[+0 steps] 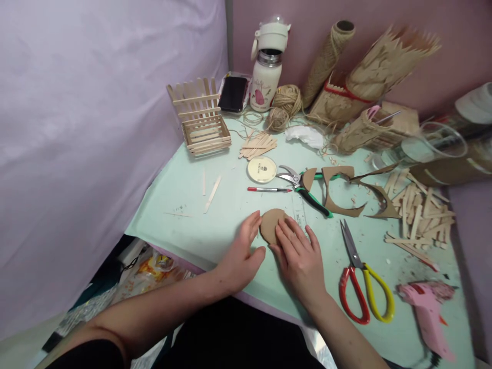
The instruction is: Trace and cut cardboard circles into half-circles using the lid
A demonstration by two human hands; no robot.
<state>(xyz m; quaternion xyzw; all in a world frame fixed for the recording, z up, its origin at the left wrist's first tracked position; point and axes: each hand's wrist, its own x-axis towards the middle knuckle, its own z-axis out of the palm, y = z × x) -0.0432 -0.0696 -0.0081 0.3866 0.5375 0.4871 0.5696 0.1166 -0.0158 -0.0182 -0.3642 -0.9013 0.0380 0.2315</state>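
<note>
A round brown cardboard disc (271,221) lies flat on the pale green table (184,205) near its front edge. My left hand (241,252) rests beside the disc on its left, fingers stretched out and touching its rim. My right hand (298,253) lies flat with its fingertips pressing on the disc's right half. Neither hand grips anything.
Red-and-yellow scissors (361,277) and a pink glue gun (426,307) lie right of my hands. Behind the disc are a red pen (269,189), green-handled shears (307,192), a round lid (262,169), cardboard offcuts (346,189), loose wooden sticks (418,210), a stick basket (205,133), twine (284,105) and a bottle (267,66).
</note>
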